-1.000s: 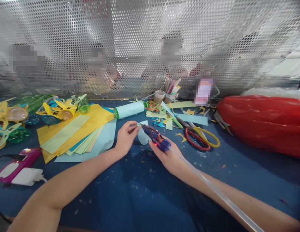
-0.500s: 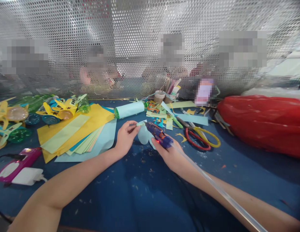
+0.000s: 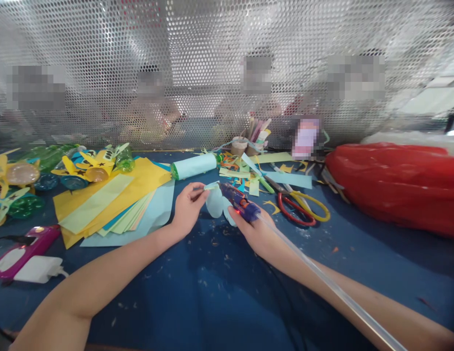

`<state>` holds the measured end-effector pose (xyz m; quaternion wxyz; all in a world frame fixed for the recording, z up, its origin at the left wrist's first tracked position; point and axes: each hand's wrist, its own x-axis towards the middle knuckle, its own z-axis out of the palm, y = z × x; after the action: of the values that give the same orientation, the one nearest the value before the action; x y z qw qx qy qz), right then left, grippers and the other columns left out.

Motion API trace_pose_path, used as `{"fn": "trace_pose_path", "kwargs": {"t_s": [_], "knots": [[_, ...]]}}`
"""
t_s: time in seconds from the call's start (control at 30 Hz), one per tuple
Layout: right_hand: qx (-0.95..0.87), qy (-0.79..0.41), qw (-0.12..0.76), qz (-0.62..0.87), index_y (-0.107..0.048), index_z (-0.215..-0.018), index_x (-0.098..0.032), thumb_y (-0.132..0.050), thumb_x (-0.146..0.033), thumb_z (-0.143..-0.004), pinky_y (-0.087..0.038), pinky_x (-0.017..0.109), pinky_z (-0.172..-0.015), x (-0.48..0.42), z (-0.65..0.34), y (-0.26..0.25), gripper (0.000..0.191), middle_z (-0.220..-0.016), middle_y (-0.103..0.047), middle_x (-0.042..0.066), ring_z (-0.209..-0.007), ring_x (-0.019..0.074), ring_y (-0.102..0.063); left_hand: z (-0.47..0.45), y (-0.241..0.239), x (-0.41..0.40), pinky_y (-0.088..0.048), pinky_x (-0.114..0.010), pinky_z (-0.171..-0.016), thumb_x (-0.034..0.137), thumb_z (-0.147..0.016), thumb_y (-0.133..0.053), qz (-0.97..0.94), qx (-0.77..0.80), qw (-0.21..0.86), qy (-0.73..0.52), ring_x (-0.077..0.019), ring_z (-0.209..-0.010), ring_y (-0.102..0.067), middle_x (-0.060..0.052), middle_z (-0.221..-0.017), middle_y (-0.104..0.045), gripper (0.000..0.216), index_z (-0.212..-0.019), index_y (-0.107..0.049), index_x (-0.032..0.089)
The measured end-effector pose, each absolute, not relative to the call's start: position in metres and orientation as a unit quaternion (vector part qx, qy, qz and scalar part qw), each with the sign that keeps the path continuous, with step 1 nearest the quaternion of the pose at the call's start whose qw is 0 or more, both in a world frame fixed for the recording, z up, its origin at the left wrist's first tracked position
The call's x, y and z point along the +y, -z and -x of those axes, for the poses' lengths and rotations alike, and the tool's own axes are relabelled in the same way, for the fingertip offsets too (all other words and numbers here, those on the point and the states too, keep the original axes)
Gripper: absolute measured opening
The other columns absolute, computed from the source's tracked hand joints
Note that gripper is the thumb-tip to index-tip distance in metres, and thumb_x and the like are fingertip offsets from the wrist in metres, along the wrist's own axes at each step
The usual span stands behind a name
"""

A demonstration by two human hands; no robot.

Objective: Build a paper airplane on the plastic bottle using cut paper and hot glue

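Between thumb and fingers my left hand [image 3: 190, 207] pinches the edge of a light blue paper cutout [image 3: 214, 204] with rounded lobes. My right hand [image 3: 258, 234] is wrapped round a dark blue glue gun [image 3: 241, 202]; a small red light glows on it. The gun's nozzle is at the upper edge of the cutout, close to my left fingertips. Whether it touches the paper I cannot tell. A long clear glue stick [image 3: 322, 278] sticks out of the gun's back, along my right forearm. Beyond my hands lies a green bottle wrapped in light blue paper [image 3: 195, 166].
Coloured paper sheets [image 3: 113, 195] and decorated bottle pieces [image 3: 91, 168] lie at left, with a pink power strip [image 3: 25, 251] nearer. Scissors [image 3: 300, 204], paper scraps [image 3: 245, 170] and a red plastic bag [image 3: 391, 185] are at right. A perforated metal screen [image 3: 205, 58] stands behind, people beyond it.
The view has shifted very slightly. Both hands keep the same hold, with the glue gun's nozzle still at the cutout's top edge.
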<state>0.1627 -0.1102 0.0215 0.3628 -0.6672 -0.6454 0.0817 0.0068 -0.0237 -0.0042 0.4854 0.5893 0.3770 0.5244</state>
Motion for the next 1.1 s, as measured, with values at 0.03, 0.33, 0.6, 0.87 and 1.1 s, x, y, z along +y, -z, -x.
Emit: {"fn": "trace_pose_path", "kwargs": {"t_s": [0.03,0.33,0.6,0.87,1.1], "knots": [[-0.646,-0.083,0.361,0.668,-0.061,-0.08,-0.02,-0.044,-0.047,-0.085,-0.047,0.032,-0.068,-0.11,-0.162,-0.022,0.033,-0.076,-0.067,0.008,-0.077,0.0252,-0.065,-0.007,0.005,-0.023,-0.045,-0.025,-0.063,0.033,-0.077,-0.064,-0.59,0.377,0.484,-0.525,-0.0136,-0.067,-0.061,-0.002,-0.076,-0.068,0.021,-0.091,-0.057,0.018],[-0.645,-0.105,0.357,0.668,-0.062,-0.084,-0.02,-0.045,-0.045,-0.086,-0.047,0.032,-0.071,-0.113,-0.16,-0.024,0.03,-0.084,-0.069,0.007,-0.082,0.0249,-0.065,-0.007,0.005,-0.023,-0.047,-0.025,-0.063,0.033,-0.077,-0.065,-0.587,0.369,0.494,-0.525,-0.0137,-0.068,-0.062,-0.002,-0.077,-0.069,0.022,-0.09,-0.057,0.018],[-0.653,-0.133,0.371,0.647,-0.062,-0.087,-0.02,-0.048,-0.043,-0.086,-0.047,0.031,-0.072,-0.115,-0.158,-0.022,0.027,-0.084,-0.068,0.006,-0.08,0.022,-0.064,-0.007,0.005,-0.024,-0.049,-0.025,-0.065,0.034,-0.077,-0.066,-0.595,0.369,0.492,-0.518,-0.0146,-0.071,-0.064,-0.002,-0.08,-0.07,0.022,-0.09,-0.057,0.019],[-0.655,-0.147,0.394,0.628,-0.06,-0.083,-0.02,-0.05,-0.041,-0.085,-0.048,0.031,-0.069,-0.117,-0.154,-0.021,0.023,-0.079,-0.067,0.004,-0.075,0.0209,-0.063,-0.008,0.001,-0.026,-0.045,-0.024,-0.058,0.035,-0.076,-0.064,-0.599,0.372,0.494,-0.508,-0.0137,-0.065,-0.062,0.0,-0.073,-0.067,0.022,-0.089,-0.056,0.019],[-0.658,-0.156,0.391,0.624,-0.055,-0.076,-0.021,-0.051,-0.043,-0.084,-0.046,0.029,-0.063,-0.119,-0.152,-0.023,0.024,-0.069,-0.062,0.002,-0.065,0.0184,-0.059,-0.007,0.005,-0.024,-0.046,-0.024,-0.064,0.033,-0.077,-0.064,-0.602,0.36,0.506,-0.502,-0.0145,-0.071,-0.063,-0.002,-0.079,-0.068,0.022,-0.092,-0.056,0.019]]}}
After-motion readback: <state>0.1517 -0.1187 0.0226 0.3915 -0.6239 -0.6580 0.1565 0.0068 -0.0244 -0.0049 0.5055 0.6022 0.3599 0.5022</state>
